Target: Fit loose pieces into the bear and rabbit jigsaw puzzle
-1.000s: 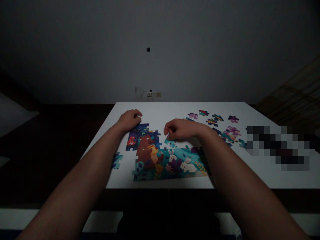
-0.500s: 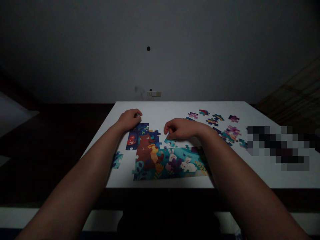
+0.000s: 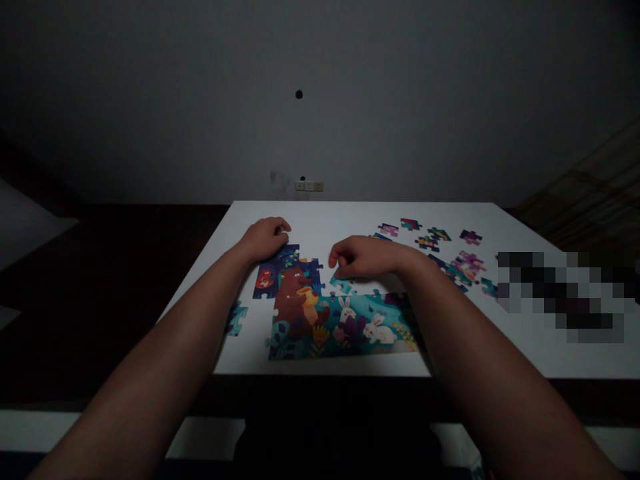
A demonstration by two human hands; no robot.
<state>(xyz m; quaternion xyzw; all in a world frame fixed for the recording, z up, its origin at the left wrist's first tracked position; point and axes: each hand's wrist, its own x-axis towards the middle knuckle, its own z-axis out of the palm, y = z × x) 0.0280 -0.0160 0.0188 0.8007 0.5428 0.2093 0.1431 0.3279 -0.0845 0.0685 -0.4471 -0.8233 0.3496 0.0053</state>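
A partly joined jigsaw puzzle [image 3: 295,300] with a brown bear and white rabbits lies near the table's front edge. My left hand [image 3: 267,238] rests at its upper left corner, fingers loosely bent and apart from the thumb, with nothing visible in them. Over the gap above the rabbits, my right hand [image 3: 363,257] is curled, its thumb and fingertips down at a teal puzzle piece [image 3: 341,285]. That piece lies just above the joined part; the exact grip on it is partly hidden by the fingers.
Several loose puzzle pieces [image 3: 465,263] are scattered at the right of the white table [image 3: 525,347]. One teal loose piece [image 3: 237,319] lies beside my left forearm. A pixelated dark object [image 3: 565,293] is at the right. A wall with sockets [image 3: 309,186] stands behind.
My left hand has shifted very slightly to the right. The view has moved a little; my right hand and the teal piece stay practically where they were.
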